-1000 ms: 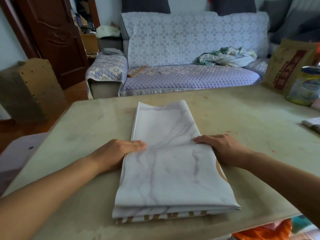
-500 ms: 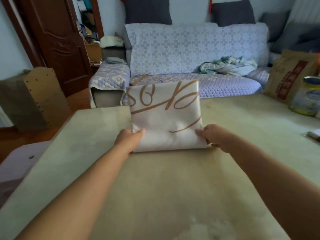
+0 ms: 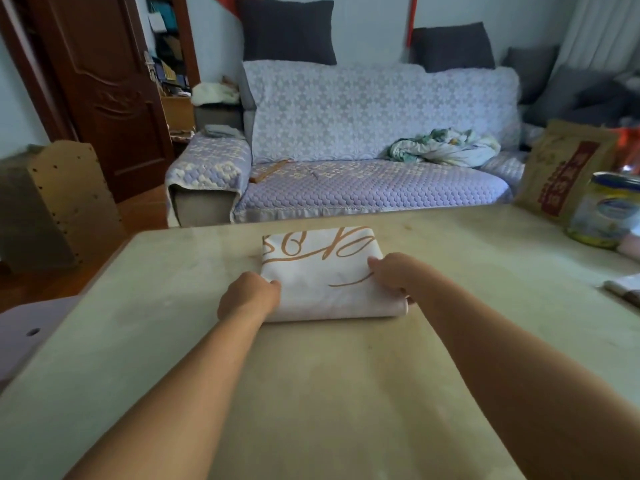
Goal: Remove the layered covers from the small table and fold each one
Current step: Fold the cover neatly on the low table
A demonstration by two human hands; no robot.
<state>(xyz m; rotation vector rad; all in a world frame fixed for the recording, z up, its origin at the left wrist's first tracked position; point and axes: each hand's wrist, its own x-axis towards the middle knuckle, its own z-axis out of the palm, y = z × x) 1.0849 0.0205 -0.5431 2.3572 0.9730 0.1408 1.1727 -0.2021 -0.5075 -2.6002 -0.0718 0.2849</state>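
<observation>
— On the table (image 3: pixel 311 393), toward its far edge, lies the folded cover (image 3: pixel 322 271) — white, with tan loops on top.

— And the hands?

— The left hand (image 3: pixel 247 297) grips the cover's near-left corner, fingers curled in against the cloth. The right hand (image 3: pixel 394 273) holds the right side, fingers bent over the edge; whether the thumb is tucked under, I can't tell.

— What is the surface like?

— Pale beige, smooth, a little mottled and smudged. At its right stand a can (image 3: pixel 602 213) and, just behind it, a brown bag (image 3: pixel 568 168) with red print. A flat bundle (image 3: pixel 623 289) lies at the right edge.

— And beyond?

— A sofa (image 3: pixel 363 133) under lilac quilted throws, dark cushions (image 3: pixel 287 31) along its top and crumpled bedding (image 3: pixel 443 147) on the seat. Left of it a dark wooden door (image 3: pixel 104 91), and nearer, a light wooden box (image 3: pixel 59 202) on the floor.
</observation>
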